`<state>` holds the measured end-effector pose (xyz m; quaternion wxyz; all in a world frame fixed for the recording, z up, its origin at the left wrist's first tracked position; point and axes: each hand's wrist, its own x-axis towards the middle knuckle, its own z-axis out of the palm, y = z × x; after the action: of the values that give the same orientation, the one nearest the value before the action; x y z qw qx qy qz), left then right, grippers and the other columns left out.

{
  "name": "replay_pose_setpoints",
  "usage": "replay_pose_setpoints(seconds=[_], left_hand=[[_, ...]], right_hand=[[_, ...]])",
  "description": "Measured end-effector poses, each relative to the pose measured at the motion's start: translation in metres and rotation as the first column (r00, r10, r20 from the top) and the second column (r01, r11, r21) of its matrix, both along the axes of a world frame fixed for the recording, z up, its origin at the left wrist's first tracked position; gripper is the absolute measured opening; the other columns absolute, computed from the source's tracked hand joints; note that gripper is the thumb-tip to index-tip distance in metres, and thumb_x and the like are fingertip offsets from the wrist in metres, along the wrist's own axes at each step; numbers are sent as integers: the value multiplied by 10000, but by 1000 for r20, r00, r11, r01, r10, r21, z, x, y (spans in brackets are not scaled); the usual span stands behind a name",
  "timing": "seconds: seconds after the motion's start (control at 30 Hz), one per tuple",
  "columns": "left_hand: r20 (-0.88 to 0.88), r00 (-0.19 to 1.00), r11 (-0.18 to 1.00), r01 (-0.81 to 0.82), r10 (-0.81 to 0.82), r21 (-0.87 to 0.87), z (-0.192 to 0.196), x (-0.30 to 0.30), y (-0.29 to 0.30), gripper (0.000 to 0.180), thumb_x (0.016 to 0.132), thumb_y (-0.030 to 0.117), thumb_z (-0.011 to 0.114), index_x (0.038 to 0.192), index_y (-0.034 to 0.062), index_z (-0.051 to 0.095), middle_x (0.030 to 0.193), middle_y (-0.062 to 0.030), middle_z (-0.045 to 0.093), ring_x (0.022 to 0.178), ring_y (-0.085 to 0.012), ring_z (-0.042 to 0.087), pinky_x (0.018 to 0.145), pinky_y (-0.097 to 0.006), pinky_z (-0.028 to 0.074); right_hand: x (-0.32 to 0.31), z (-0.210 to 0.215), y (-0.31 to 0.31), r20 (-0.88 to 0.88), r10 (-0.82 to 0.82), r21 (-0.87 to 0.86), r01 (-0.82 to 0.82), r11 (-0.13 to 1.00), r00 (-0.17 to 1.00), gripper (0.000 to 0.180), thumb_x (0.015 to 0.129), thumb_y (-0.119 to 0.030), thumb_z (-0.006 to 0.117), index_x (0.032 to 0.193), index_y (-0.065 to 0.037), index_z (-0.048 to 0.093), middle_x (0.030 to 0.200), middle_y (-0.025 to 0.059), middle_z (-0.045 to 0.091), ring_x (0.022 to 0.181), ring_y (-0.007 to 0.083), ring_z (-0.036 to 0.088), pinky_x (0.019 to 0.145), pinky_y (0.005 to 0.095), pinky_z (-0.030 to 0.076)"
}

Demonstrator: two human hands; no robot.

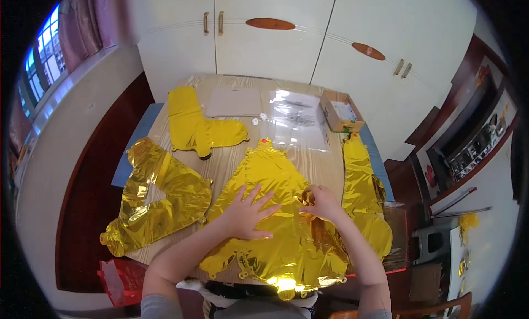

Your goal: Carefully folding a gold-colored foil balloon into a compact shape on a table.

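One pale table (pixel 325 170) by white cabinets (pixel 264 52) bears gold foil (pixel 278 178), left grip (pixel 249 211) splayed, right grip (pixel 322 203) pinching it.

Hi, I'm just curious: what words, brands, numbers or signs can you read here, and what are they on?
None that I can quote:
Clear plastic sheet: rows of small dark print, too small to read.
Open brown cardboard box: green marking, too small to read.
Dark display panel with pale lettering: large but skewed, not surely readable.
Crinkled gold foil piece in the middle: no lettering I can make out.
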<state>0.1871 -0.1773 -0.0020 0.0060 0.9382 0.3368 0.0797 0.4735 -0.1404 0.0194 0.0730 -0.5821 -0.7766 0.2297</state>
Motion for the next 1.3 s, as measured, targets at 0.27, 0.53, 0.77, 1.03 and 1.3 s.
replay_pose_setpoints(seconds=[0.27, 0.53, 0.77, 1.03, 1.3], left_hand=[[18, 1000, 1000, 10, -10, 16, 0, 0, 1, 829, 824, 751, 473, 1476, 248, 384, 1526, -167, 338, 1391, -485, 271, 1085, -687, 179], [9, 1000, 1000, 4, -4, 17, 2, 0, 0, 821, 818, 752, 477, 1466, 252, 404, 1524, -145, 350, 1404, -460, 263, 1093, -680, 168], [-9, 1000, 1000, -1, 1, 4, 2, 1, 1, 825, 817, 759, 468, 1470, 259, 398, 1536, -132, 336, 1413, -449, 251, 1095, -682, 160], [-27, 1000, 1000, -7, 7, -16, 3, 0, 1, 829, 818, 767, 457, 1472, 263, 395, 1545, -125, 322, 1421, -442, 241, 1102, -677, 154], [-46, 999, 998, -9, 6, -54, 5, 0, 2, 853, 810, 754, 493, 1479, 237, 380, 1547, -153, 304, 1431, -442, 217, 1110, -674, 137]], right_hand=[[-3, -1, -1, 107, -98, 182, 78, 980, 989, 525, 691, -398, 829, 994, -19, 628, 1109, 199, 570, 1099, 382, 496, 955, 437, 414], [3, -9, 6, 89, -42, 78, 35, 996, 995, 344, 790, -370, 731, 864, -42, 656, 971, 141, 650, 1019, 332, 568, 894, 434, 443], [9, -10, -20, -409, -136, 64, 177, 982, 903, 469, 839, -251, 717, 1187, -34, 490, 1059, 162, 621, 900, 276, 630, 785, 391, 504], [5, 0, -33, -647, -355, -291, 212, 933, 674, 652, 835, -22, 699, 1383, -50, 347, 993, 121, 613, 819, 163, 620, 678, 281, 505], [13, -30, -22, -587, -202, -81, 192, 978, 784, 631, 825, 28, 685, 1370, -34, 373, 902, 81, 592, 731, 128, 596, 606, 262, 486]])
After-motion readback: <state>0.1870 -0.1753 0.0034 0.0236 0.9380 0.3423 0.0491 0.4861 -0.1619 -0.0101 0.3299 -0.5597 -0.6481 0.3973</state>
